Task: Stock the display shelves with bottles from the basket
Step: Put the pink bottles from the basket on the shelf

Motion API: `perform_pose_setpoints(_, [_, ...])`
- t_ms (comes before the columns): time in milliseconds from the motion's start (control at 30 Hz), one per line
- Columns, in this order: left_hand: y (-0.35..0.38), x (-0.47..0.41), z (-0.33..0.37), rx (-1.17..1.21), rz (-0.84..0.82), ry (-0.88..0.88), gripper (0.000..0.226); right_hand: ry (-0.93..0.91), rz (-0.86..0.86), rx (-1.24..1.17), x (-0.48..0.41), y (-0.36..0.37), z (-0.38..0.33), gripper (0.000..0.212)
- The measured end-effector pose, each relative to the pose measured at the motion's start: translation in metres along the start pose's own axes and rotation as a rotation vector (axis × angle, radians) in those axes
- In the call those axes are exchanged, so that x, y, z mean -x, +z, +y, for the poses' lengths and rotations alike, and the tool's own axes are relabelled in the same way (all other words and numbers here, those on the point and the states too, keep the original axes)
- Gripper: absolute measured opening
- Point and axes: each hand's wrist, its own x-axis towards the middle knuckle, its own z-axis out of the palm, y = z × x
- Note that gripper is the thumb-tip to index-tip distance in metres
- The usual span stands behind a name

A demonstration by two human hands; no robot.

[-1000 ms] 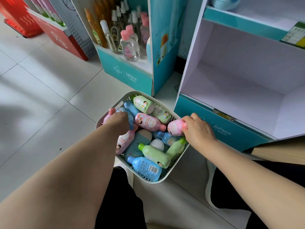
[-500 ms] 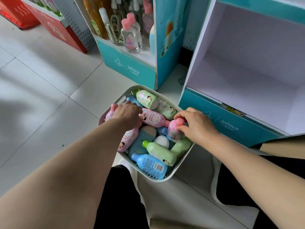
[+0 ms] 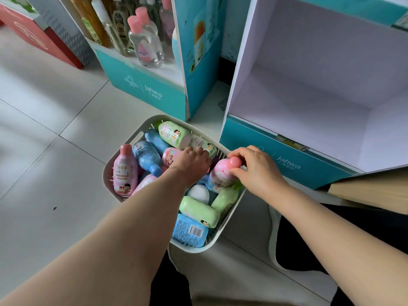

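Pinching pink bottle [image 3: 220, 176] cap, right fingers [image 3: 241, 152]; left fingers [image 3: 194, 151] buried in basket [image 3: 194, 248], grip unclear

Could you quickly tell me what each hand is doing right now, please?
Left hand: in the basket, grip cannot be told.
Right hand: pinching the pink bottle by its cap.

Left hand [image 3: 189, 165] shifted rightward; pink bottle [image 3: 220, 174] tipped upright.

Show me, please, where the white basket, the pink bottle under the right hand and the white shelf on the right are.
white basket [image 3: 108, 173]: head view, its left wall.
pink bottle [image 3: 219, 174]: head view, its body below the cap.
white shelf [image 3: 298, 111]: head view, its bare floor.
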Motion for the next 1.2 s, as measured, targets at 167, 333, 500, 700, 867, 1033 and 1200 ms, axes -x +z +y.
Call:
perform_pose_setpoints(167, [0.003, 0.008, -0.01, 0.044, 0.011, -0.007, 0.035, 0.011, -0.001, -0.042, 0.002, 0.001, 0.013, 0.026])
perform_pose_setpoints(333, [0.007, 0.017, -0.01, -0.001, 0.035, -0.018, 0.012, -0.026, -0.021, -0.053, 0.004, 0.006, 0.016, 0.025])
perform_pose_setpoints(500, [0.007, 0.02, -0.013, 0.049, 0.026, -0.042, 0.015, 0.003, 0.001, -0.223, -0.005, 0.017, 0.015, 0.055])
perform_pose_setpoints(700, [-0.001, 0.023, -0.031, 0.519, -0.017, -0.262, 0.036, 0.005, -0.031, -0.318, -0.017, 0.032, 0.006, 0.045])
perform_pose_setpoints(867, [-0.032, 0.03, -0.046, 1.079, 0.154, -0.636, 0.021, -0.022, -0.067, -0.271, -0.006, 0.026, 0.002, 0.041])
perform_pose_setpoints(1033, [-0.062, 0.046, -0.052, 1.351, 0.317, -0.804, 0.039, -0.015, 0.084, -0.236, 0.021, -0.001, -0.004, 0.042])
perform_pose_setpoints(1200, [-0.118, 0.068, -0.039, 1.47, 0.518, -0.802, 0.057, -0.039, 0.194, -0.276, 0.057, -0.05, -0.009, 0.041])
